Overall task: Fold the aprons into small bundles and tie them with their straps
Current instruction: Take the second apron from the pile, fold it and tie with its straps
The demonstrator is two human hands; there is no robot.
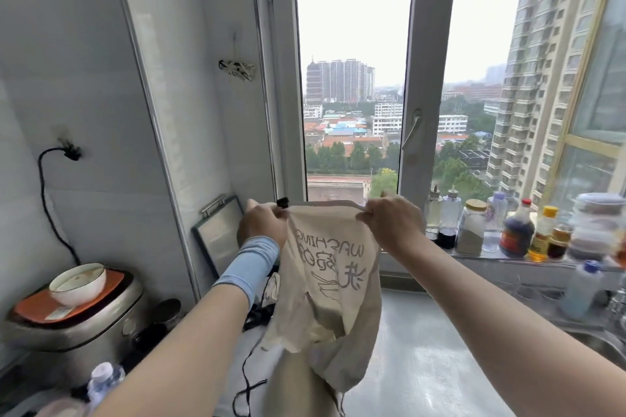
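**1. Task item.** Beige apron point(332, 284) is held up in front of the window point(354, 95), above the table point(423, 349). Top edge is stretched roughly level between both grips. Body hangs loose and creased, and the lower part drops out of view at the bottom edge. Dark print ("WASHING" plus characters and a line drawing) reads mirrored, so the printed face points away from the camera. A black strap point(249, 379) dangles below the apron on the left side. A small black fitting point(282, 202) sits at the top-left corner.

**2. Grips.**
- Left grip point(262, 225): fingers curled, pinching the apron's top-left corner. Blue cuff point(249, 264) on the wrist.
- Right grip point(389, 223): fingers curled, pinching the top-right corner.
- Both arms are extended fwd, and the grips are level w/ each other.

**3. Surroundings.**
- Left: rice cooker point(74, 322) w/ orange tray point(40, 306) on its lid and a white bowl point(78, 283) on the tray. A black cable point(44, 196) runs up the wall.
- Framed panel point(216, 237) w/ metal handle leans against the wall, behind the left grip.
- Small patterned cloth bundle point(237, 69) hangs on the wall beside the window frame.
- Sill, right: row of bottles and jars, incl. a jar w/ wooden lid point(471, 230) and a dark sauce bottle point(516, 230).
- Bottom left: clear plastic bottle point(101, 379), partly cut off.
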